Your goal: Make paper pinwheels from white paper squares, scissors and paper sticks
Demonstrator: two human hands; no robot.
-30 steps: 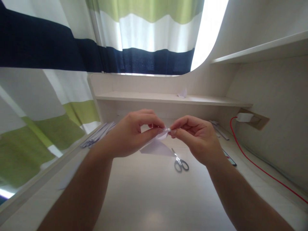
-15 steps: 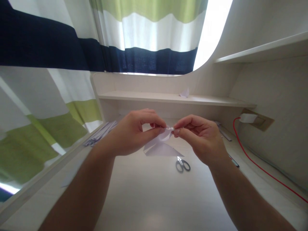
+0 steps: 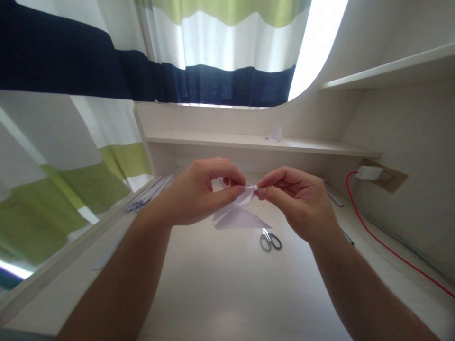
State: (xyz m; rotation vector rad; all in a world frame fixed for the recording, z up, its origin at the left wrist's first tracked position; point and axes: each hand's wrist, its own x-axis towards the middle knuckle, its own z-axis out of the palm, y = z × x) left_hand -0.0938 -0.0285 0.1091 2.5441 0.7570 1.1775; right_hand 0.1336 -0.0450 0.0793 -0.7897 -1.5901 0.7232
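A piece of folded white paper (image 3: 241,219) hangs above the desk between my two hands, its wide pointed part drooping below the fingers. My left hand (image 3: 213,189) pinches its upper edge between thumb and forefinger. Close by on the right, my right hand (image 3: 295,196) pinches a small twisted or bunched end of the same paper with thumb and fingertips. The exact folds at the pinch are partly hidden by the fingers. Scissors (image 3: 270,240) with dark handles lie on the desk just below the paper, their blades partly behind it.
Paper strips (image 3: 151,192) are piled at the desk's left side. A small folded paper piece (image 3: 275,134) stands on the back shelf (image 3: 213,138). On the right, a red cable (image 3: 377,241) runs from a white plug (image 3: 368,173). The desk (image 3: 220,279) spreads below my hands.
The view has shifted slightly. Both hands keep their pinch on the paper, with only a tiny shift of the fingers at the bunched end.
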